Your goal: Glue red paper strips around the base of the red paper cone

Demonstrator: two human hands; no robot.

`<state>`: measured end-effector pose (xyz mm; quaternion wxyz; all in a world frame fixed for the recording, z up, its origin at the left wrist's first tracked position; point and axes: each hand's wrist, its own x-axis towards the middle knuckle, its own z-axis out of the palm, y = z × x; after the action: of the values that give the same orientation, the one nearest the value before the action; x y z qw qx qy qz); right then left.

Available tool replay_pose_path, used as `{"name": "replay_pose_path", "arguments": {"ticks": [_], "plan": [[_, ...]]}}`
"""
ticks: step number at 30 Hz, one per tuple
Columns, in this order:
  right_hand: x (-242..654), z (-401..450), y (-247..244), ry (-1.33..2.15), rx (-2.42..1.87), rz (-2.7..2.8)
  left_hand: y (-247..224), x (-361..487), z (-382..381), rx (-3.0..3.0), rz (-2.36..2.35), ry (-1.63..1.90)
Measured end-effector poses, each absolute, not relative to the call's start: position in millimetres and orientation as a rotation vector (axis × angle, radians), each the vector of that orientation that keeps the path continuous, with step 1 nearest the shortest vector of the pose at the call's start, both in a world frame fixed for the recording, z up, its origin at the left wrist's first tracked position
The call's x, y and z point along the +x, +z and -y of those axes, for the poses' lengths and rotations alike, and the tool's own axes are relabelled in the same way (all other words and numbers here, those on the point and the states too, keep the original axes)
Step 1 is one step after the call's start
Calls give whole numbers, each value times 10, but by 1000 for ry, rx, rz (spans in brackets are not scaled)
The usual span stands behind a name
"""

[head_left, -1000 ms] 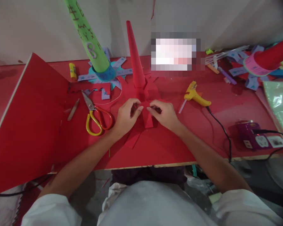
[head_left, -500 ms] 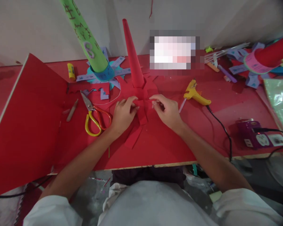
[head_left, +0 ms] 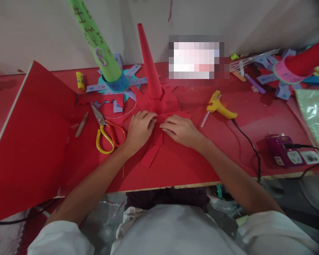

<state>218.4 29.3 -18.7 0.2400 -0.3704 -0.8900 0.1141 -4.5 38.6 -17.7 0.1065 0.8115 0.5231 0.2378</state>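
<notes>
A tall red paper cone (head_left: 150,67) stands upright at the middle of the table, with red paper strips spread round its foot. Just in front of it, my left hand (head_left: 140,129) has its fingers curled in a pinch at the left edge of a red paper strip (head_left: 157,137). From the other side my right hand (head_left: 183,131) meets the same strip, fingers together and thumb tucked beneath. Red on red makes the strip's exact edges hard to make out. Another loose-looking red strip (head_left: 150,156) lies nearer the table's front.
Scissors (head_left: 105,129) lie left of my hands, near a glue stick (head_left: 80,81) and a green decorated cone (head_left: 98,46). A yellow glue gun (head_left: 219,106) rests on the right, wired towards a purple power box (head_left: 284,150). A red board (head_left: 32,141) stands at the left.
My right hand has moved left and slightly down, from the side strip onto the front strip. My left hand has barely moved, staying at the strip's left edge.
</notes>
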Motion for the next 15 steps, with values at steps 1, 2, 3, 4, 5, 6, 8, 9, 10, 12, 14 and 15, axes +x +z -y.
{"name": "replay_pose_path", "arguments": {"ticks": [1,2,3,4,5,6,8,9,10,12,14,15], "plan": [[2189,-290,-180,301,-947,2477,-177,-45,-384,2400,-1543,694],[2194,-287,-170,291,-882,2507,-176,-45,-381,2416,-1545,685],[2199,-284,-159,285,-822,2528,-173,-45,-378,2434,-1546,677],[2202,-279,-148,285,-771,2543,-169,-46,-376,2451,-1547,673],[2203,-273,-138,290,-734,2555,-164,-48,-373,2465,-1550,671],[2200,-266,-130,297,-711,2567,-157,-50,-371,2473,-1554,669],[2186,-248,-119,305,-704,2594,-142,-60,-366,2481,-1563,665],[2176,-239,-118,301,-712,2607,-133,-67,-365,2486,-1559,656],[2166,-231,-120,289,-725,2616,-126,-74,-363,2493,-1551,643],[2147,-218,-130,260,-751,2620,-112,-90,-361,2511,-1535,619],[2133,-211,-146,247,-770,2614,-105,-102,-360,2519,-1537,616],[2128,-209,-154,246,-782,2609,-105,-105,-360,2518,-1542,620]]}}
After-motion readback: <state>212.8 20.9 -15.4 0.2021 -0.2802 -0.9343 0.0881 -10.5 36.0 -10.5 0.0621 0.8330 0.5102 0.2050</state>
